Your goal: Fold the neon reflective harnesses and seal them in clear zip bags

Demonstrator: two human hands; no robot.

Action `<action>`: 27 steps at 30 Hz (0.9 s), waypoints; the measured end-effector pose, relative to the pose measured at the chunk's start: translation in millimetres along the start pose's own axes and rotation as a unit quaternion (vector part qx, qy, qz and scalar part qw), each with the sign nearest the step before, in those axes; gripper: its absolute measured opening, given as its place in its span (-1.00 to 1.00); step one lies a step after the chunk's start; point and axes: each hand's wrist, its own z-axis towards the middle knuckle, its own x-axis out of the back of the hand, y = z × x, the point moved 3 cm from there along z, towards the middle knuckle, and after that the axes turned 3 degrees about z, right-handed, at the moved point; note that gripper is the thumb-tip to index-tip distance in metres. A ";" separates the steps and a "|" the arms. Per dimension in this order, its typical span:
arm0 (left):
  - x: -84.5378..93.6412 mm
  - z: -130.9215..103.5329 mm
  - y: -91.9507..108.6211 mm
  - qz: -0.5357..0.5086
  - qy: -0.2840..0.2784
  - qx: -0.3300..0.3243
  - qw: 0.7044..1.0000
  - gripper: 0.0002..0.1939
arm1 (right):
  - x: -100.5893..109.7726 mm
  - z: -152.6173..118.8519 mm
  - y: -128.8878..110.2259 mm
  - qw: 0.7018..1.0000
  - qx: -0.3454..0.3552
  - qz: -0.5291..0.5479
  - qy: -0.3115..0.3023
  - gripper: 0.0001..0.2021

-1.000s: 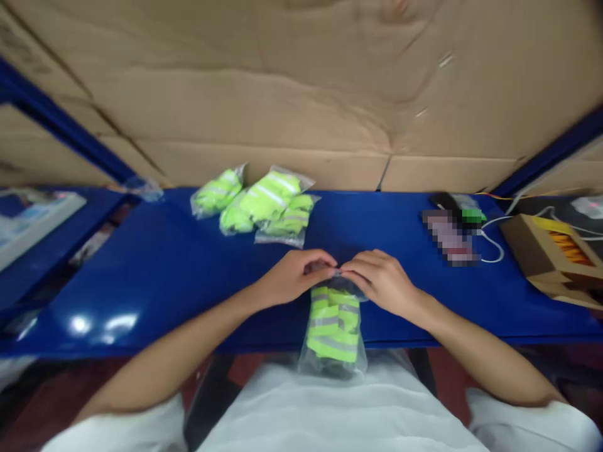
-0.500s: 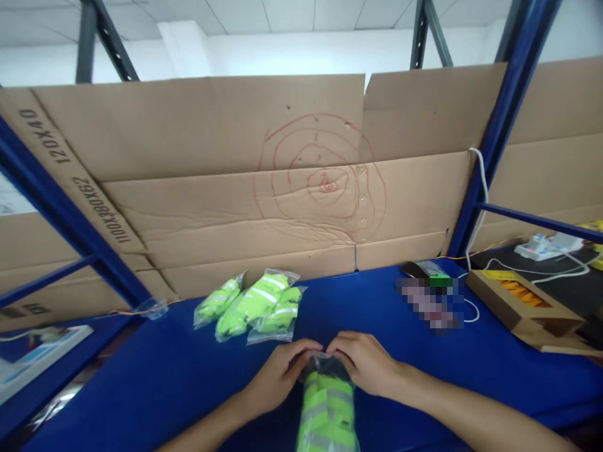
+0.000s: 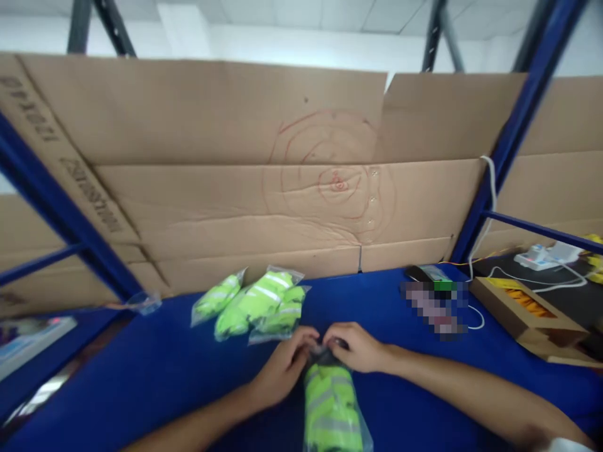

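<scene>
A clear plastic bag (image 3: 333, 411) with a folded yellow-green garment in it, crossed by grey reflective bands, lies on the blue table close to me. My left hand (image 3: 285, 364) pinches the left side of the bag's far end. On the right side of that same end, my right hand (image 3: 358, 348) has its fingers curled around the plastic. The fingertips nearly meet over the bag's mouth, and whether it is sealed cannot be seen. Beyond my left hand lie several similar bagged garments (image 3: 257, 304) in a loose pile.
A cardboard sheet (image 3: 226, 207) with red drawn rings stands along the back. At the right lie a partly pixelated pinkish item (image 3: 431, 307), a white cable and an open cardboard box (image 3: 527, 317) with orange contents. Blue posts (image 3: 513, 144) frame both sides; a power strip (image 3: 549, 256) sits beyond.
The view has shifted slightly. Both hands remain at the bag's far end, with the fingers moved a little along it. The bag now lies slightly tilted, its near end further right.
</scene>
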 end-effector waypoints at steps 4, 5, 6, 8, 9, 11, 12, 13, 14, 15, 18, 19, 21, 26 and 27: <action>-2.5 4.7 -0.1 -0.032 0.013 -0.028 0.999 -0.72 | 4.2 -3.9 -4.7 1.000 -0.004 -0.001 -0.011 -0.81; -3.0 4.9 -0.8 -0.033 0.017 -0.027 0.999 -0.72 | 4.4 -4.1 -6.2 1.000 0.000 -0.002 -0.016 -0.81; -3.3 4.7 -1.3 -0.028 0.023 -0.026 0.999 -0.73 | 4.3 -4.5 -7.5 1.000 0.003 -0.003 -0.018 -0.81; -3.5 3.4 -1.3 -0.005 0.035 -0.033 0.999 -0.73 | 3.5 -5.7 -8.6 1.000 0.008 -0.006 -0.018 -0.80; -3.3 2.5 -1.1 0.009 0.039 -0.037 0.999 -0.73 | 2.9 -6.5 -8.4 1.000 0.009 -0.008 -0.015 -0.80; -2.5 1.0 -0.8 0.036 0.038 -0.043 0.998 -0.70 | 1.7 -7.9 -7.3 1.000 0.011 -0.008 -0.007 -0.79; -1.9 0.8 -1.0 0.048 0.033 -0.043 0.997 -0.67 | 1.3 -8.4 -6.5 1.000 0.013 -0.006 -0.001 -0.78; -1.1 1.0 -1.4 0.058 0.027 -0.042 0.997 -0.64 | 1.2 -8.7 -5.7 1.000 0.013 -0.004 0.006 -0.77; -0.2 1.6 -2.0 0.067 0.021 -0.040 0.997 -0.65 | 1.2 -8.9 -4.9 1.000 0.013 0.000 0.015 -0.76; 0.7 2.6 -2.8 0.076 0.015 -0.037 0.996 -0.67 | 1.4 -8.9 -4.1 1.000 0.012 0.005 0.024 -0.74; 2.0 5.3 -4.7 0.097 0.003 -0.031 0.995 -0.65 | 2.1 -8.3 -2.2 0.999 0.005 0.022 0.040 -0.72; 1.9 5.7 -4.9 0.100 0.001 -0.031 0.995 -0.63 | 1.9 -7.8 -1.6 0.999 0.002 0.027 0.039 -0.72; 1.0 5.5 -4.2 0.100 -0.004 -0.032 0.995 -0.63 | 0.5 -6.5 -0.9 0.999 -0.004 0.040 0.028 -0.72; -0.7 5.2 1.3 0.067 -0.029 -0.012 0.997 -0.60 | -0.3 -2.0 0.0 0.996 -0.032 0.087 -0.017 -0.61; -0.1 5.7 1.6 0.054 -0.036 -0.004 0.998 -0.59 | 1.9 -1.3 1.0 0.994 -0.041 0.098 -0.031 -0.58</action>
